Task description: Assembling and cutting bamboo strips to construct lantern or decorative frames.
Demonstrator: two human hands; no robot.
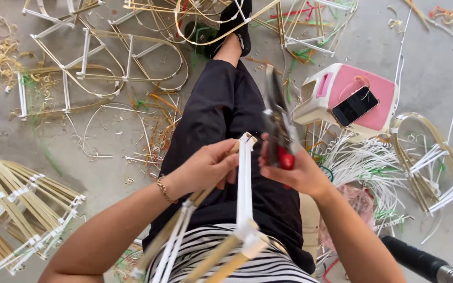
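**Bamboo frame held over the lap**

A frame of thin bamboo strips [245,178], bound with white tape, is pinched by the closed left hand [208,167] above the lap. Red-handled cutters [279,131] are gripped tightly in the right hand [294,170], just beside the frame's tip.

A single head-worn camera looks steeply down, close over the person's lap. The left hand [208,166] and right hand [294,170] sit mid-frame; the outstretched foot [232,23] points to twelve o'clock, concrete floor [425,68] surrounding.
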